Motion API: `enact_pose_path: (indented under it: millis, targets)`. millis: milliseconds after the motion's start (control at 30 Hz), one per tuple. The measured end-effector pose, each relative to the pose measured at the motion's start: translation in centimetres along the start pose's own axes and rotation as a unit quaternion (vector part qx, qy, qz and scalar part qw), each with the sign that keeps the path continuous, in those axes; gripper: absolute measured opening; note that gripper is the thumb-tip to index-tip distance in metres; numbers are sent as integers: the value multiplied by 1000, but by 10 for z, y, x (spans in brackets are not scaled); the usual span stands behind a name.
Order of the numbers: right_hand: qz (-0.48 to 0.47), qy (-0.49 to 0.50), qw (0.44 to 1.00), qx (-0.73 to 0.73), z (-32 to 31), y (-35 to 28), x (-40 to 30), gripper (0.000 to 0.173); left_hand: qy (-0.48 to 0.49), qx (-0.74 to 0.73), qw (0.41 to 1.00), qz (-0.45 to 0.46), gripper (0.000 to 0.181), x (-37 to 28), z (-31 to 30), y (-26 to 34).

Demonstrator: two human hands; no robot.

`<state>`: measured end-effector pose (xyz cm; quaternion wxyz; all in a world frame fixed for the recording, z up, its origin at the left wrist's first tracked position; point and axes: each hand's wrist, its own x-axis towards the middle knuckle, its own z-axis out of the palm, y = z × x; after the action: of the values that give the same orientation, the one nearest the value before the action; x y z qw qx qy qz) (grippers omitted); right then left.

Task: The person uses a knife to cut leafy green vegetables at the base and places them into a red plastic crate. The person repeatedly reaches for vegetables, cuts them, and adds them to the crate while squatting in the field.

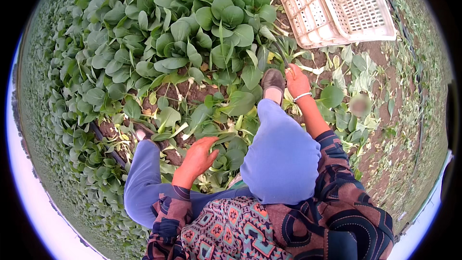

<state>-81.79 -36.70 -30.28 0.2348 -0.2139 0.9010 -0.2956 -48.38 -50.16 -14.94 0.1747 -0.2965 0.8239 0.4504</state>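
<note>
My right hand (298, 82), with a light band on its wrist, grips a tool with a narrow, dark, slightly curved blade (281, 51), perhaps a sickle. The blade reaches up and left to the edge of the standing bok choy plants (220, 14); its far end is hard to make out among the leaves. Over loose, cut leaves (202, 117) between my legs hangs my left hand (196, 158), its thumb apart from the fingers. I see nothing held in it, though its palm side is partly hidden.
A pale plastic crate (314, 11) with slotted walls lies at the upper right. My shoe (272, 79) stands close beside the right hand. Wilted leaves (355, 68) litter the soil on the right. A dark hose (420, 115) runs along there, and a dark pipe (108, 144) lies at left.
</note>
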Motion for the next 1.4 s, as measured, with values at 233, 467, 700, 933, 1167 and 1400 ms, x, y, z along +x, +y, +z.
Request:
enact_pose_path:
  millis: [233, 467, 700, 933, 1167, 1400]
  targets:
    - [-33, -41, 995, 82, 40, 15, 62, 32, -42, 25, 994, 103, 33, 101, 14, 36]
    - [92, 94, 973, 189, 19, 98, 35, 28, -56, 95, 968, 224, 21, 208, 35, 72]
    - [-94, 44, 981, 166, 11, 63, -40, 30, 107, 316, 912, 237, 18, 259, 24, 62]
    - [-137, -31, 990, 24, 43, 20, 20, 30, 84, 409, 882, 219, 17, 243, 4, -1]
    - [-45, 6, 986, 161, 25, 51, 41, 29, 125, 352, 872, 315, 21, 233, 28, 43]
    - [30, 104, 968, 226, 15, 91, -19, 31, 95, 373, 860, 334, 46, 322, 52, 115]
